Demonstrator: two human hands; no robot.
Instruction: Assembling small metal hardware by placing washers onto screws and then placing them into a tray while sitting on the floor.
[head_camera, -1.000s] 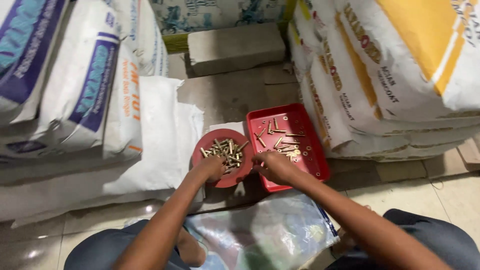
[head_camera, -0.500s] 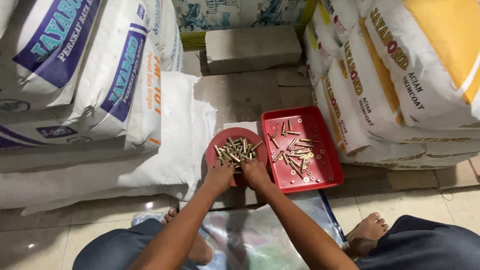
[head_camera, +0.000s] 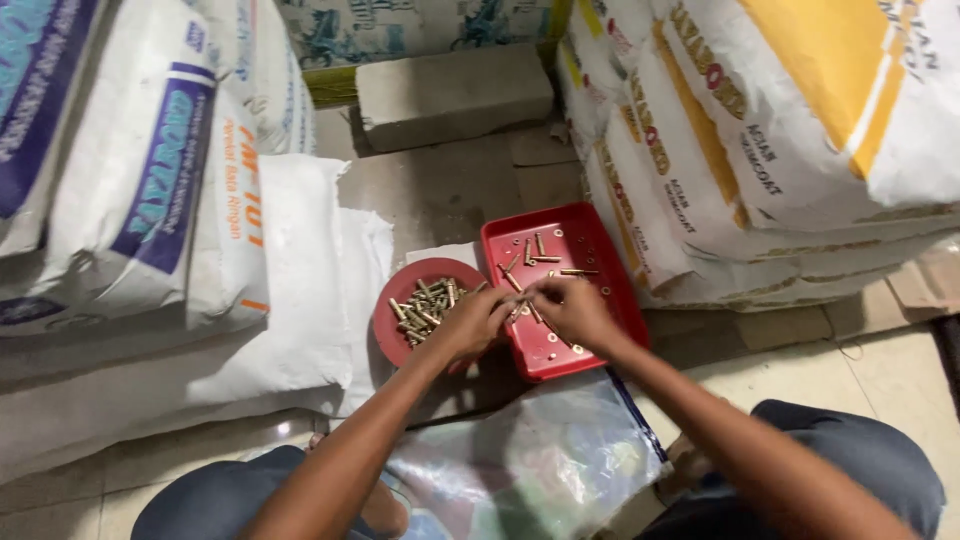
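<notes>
brass bolts (head_camera: 428, 303) in round red bowl (head_camera: 396, 292), rectangular red tray (head_camera: 610, 268) beside

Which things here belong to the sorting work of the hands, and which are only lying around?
In use: left hand, right hand, red rectangular tray, round red dish, brass-coloured screws.

Lying about: white sacks, grey block, clear plastic bag.

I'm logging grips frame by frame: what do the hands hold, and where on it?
Cannot be told. Left hand and right hand meet fingertips over the red tray; anything pinched there is hidden.
</notes>
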